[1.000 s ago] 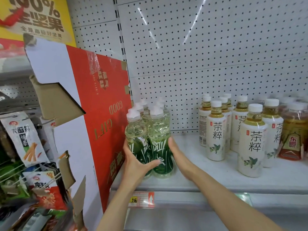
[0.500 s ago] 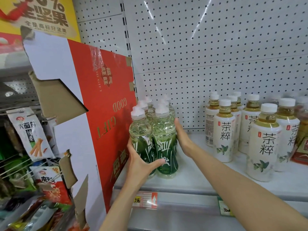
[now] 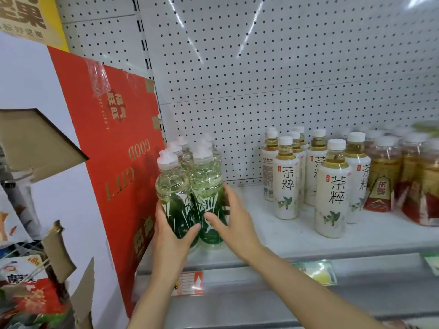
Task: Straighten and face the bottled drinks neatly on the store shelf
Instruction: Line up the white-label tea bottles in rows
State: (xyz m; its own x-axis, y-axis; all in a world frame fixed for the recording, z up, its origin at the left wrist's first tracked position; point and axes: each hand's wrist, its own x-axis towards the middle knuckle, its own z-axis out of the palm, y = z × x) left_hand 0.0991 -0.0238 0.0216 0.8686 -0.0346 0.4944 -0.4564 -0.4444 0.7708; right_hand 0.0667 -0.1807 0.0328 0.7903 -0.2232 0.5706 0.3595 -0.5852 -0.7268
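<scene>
- Green-labelled bottles [image 3: 190, 193]: grouped in two close rows at the left end of the shelf [image 3: 285, 238], lower centre of the frame, tight against a red carton [image 3: 114, 148]. The two front bottles stand upright, level with each other, labels forward.
- Left hand [image 3: 172, 236]: fingers and thumb wrapped around the lower body of the front-left bottle, grasping it.
- Right hand [image 3: 231, 220]: fingers laid fairly straight along the right flank of the front-right bottle, thumb across its label; it presses rather than clasps.
- White-labelled tea bottles [image 3: 332, 188]: right of centre, well apart from the green group. They stand staggered, and the rearmost-left one shows its back panel, not its front.
- Amber bottles [image 3: 384, 176]: far right, blurred; alignment cannot be told.
- Assessment: the green group appears nearly squared; the white-labelled group, and possibly the amber, remains to be lined up and faced.
</scene>
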